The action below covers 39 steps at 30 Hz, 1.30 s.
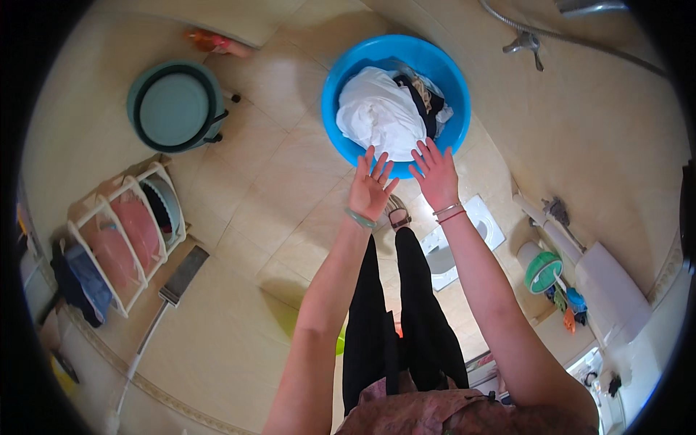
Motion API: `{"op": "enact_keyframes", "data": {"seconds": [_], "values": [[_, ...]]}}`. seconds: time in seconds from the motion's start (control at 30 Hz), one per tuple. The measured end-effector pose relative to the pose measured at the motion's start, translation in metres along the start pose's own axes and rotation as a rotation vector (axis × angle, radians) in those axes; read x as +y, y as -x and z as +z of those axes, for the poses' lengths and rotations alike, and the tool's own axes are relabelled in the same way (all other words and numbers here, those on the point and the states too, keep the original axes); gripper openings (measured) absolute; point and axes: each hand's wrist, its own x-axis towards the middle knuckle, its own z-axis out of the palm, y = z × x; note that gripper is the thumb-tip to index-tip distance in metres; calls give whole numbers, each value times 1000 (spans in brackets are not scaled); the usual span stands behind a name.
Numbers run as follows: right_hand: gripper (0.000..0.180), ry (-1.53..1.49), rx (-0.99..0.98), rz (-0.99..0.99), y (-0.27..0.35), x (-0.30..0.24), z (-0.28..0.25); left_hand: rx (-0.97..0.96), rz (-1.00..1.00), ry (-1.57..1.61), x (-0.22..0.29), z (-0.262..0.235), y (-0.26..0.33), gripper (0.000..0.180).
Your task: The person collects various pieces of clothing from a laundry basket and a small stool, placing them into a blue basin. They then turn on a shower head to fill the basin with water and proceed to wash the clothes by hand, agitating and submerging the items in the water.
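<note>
A round blue basin (336, 129) stands on the floor in front of me, heaped with laundry. White cloth (380, 109) fills its left and middle, and a black garment (433, 112) with some patterned fabric lies on the right side. Both my arms reach forward toward the basin's near rim. My left hand (371, 190), a green bangle at its wrist, has its palm turned up and fingers spread, holding nothing. Beside it, my right hand (437, 177) is also empty with fingers apart, its tips close to the rim and the white cloth.
A white squat toilet (478, 228) is set in the floor by my right leg. Left are a grey-green bucket (174, 112), a white rack (156, 268) with pink basins and a flat mop (183, 275). A tap (525, 45) with a hose is on the right wall.
</note>
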Motion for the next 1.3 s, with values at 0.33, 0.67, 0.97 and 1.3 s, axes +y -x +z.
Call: {"op": "enact_keyframes", "data": {"seconds": [0.33,0.67,0.97,1.3], "values": [[74,-184,-358,99,60,2,111,-268,338,357,46,14,93,61],[68,-12,-480,383,111,117,227,-249,592,619,106,-77,216,55],[63,149,-591,550,166,241,344,-233,799,740,186,-165,336,51],[57,243,-757,697,208,327,474,-217,1030,762,279,-202,439,46]]}}
